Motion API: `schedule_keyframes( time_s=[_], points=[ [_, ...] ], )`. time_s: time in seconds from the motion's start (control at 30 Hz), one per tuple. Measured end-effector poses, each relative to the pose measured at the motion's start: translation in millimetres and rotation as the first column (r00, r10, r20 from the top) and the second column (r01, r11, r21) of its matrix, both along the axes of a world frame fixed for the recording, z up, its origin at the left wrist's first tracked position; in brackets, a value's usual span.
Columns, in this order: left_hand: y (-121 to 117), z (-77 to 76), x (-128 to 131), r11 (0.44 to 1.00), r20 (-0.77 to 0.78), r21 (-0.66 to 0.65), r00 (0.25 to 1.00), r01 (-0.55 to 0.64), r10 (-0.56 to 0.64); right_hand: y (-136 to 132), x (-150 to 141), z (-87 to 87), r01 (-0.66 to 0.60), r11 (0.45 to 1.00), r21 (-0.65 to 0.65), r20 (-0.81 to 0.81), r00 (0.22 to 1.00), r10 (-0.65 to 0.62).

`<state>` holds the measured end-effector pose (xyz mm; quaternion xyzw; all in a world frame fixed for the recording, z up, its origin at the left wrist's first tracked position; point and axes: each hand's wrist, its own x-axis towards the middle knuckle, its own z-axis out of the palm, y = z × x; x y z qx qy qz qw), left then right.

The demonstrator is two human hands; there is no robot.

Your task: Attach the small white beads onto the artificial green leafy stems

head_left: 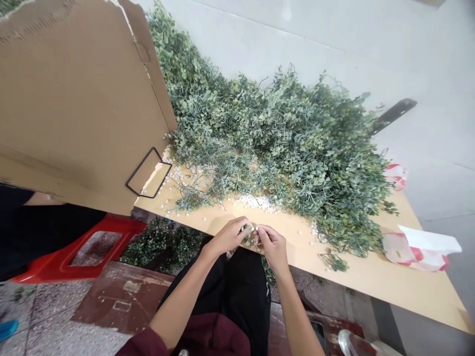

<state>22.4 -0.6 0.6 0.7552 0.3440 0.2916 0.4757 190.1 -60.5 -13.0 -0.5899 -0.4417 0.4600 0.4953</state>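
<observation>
Near the front edge of the table, my left hand is closed on a small sprig of green leaves. My right hand pinches close beside it, fingertips at a tiny white bead-like piece by the sprig. Whether that piece is joined to the sprig is too small to tell. Just beyond my hands lies a patch of loose white pieces. Behind them spreads a big heap of leafy green sprigs. One loose sprig lies apart to the right.
A large cardboard panel stands on the left, with a black wire frame at its corner. A red and white packet sits on the table at right. At left are a red stool and part of another person.
</observation>
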Motion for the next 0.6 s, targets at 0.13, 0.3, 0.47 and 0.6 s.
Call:
schedule_keyframes(
  time_s=[0.13,0.3,0.47,0.6],
  points=[
    [0.7,-0.5,-0.1,1.0,0.001,-0.005,1.0,0.0,0.0,-3.0,2.6,-3.8,0.013,1.0,0.021,-0.012,1.0,-0.012],
    [1.8,-1.1,-0.3,1.0,0.015,-0.002,1.0,-0.008,0.008,-3.6,-0.2,-4.2,-0.004,0.999,0.041,0.011,1.0,0.004],
    [2.0,-3.3,-0.1,1.0,0.008,-0.004,1.0,-0.005,0.005,-0.6,-2.1,-3.8,0.0,0.997,0.075,0.005,1.0,-0.001],
    [2.1,-6.4,0.1,1.0,0.014,-0.002,1.0,0.001,-0.001,0.5,-3.6,-1.3,0.029,0.997,0.075,0.041,0.999,-0.032]
  ],
)
